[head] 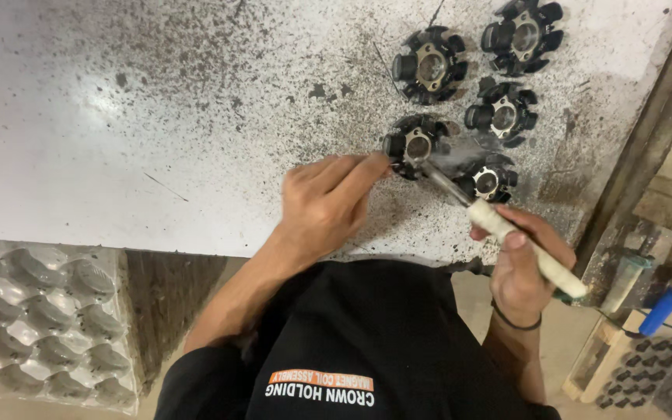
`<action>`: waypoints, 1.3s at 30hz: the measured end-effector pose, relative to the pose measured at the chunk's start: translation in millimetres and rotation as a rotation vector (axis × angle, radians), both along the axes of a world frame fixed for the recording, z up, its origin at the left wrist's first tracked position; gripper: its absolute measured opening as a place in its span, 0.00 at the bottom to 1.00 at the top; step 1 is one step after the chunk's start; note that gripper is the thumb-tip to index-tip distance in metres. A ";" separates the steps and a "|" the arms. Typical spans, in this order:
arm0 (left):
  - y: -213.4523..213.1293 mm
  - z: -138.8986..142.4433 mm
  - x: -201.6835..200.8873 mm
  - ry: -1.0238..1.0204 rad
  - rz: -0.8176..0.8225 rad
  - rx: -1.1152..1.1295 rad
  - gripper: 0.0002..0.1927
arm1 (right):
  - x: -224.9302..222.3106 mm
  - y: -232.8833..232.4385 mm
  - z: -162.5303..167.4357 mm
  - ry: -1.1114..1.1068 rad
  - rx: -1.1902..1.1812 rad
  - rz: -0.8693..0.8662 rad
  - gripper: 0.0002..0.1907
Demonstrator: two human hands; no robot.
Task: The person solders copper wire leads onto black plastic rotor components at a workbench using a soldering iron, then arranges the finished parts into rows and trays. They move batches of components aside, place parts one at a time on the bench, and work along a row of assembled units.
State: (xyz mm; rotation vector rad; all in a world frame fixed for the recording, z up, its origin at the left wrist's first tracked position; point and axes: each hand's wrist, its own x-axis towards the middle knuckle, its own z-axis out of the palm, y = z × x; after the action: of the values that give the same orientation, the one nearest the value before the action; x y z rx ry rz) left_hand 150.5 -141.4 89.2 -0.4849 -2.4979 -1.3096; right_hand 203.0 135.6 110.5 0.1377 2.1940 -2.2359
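So the piece being worked on is a black, star-shaped wound coil core with a round metal hub and dark lobes all around it (pixel 414 145); it lies flat on the scuffed, speckled white metal worktable (pixel 157 117), hub facing up, near the table's front edge; being round it has no real long axis. The left hand (pixel 324 206) has its fingers stretched out flat and mostly straight, fingertips pressing the core's left side; not wrapped around it, just pinning it. The right hand (pixel 519 264) is closed around a long tool with a pale tape-wrapped handle and a thin metal shaft (pixel 499 222); the tool runs diagonally, handle down-right toward the person, tip up-left and touching the core's hub. Four more similar black coil cores (pixel 499 117) sit just behind and right of it; a grey moulded tray with rounded pockets (pixel 40 319) sits lower left, below the table edge.
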 end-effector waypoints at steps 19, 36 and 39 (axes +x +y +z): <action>29.7 -34.2 -17.5 -0.165 -0.046 -0.282 0.09 | 27.7 -12.1 -60.3 0.142 0.039 -0.089 0.16; 33.0 -17.9 -24.7 -0.215 -0.119 -0.341 0.05 | 20.1 2.6 -62.3 -0.049 -0.261 -0.106 0.16; 25.2 -16.5 -20.5 -0.266 -0.120 -0.265 0.12 | 19.7 4.1 -65.8 -0.039 -0.278 -0.123 0.16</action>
State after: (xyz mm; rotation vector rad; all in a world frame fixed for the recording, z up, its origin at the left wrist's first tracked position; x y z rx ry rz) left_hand 130.0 -116.1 72.7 -0.5583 -2.9269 -1.1537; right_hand 222.7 139.6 44.7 0.3175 1.8791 -2.5501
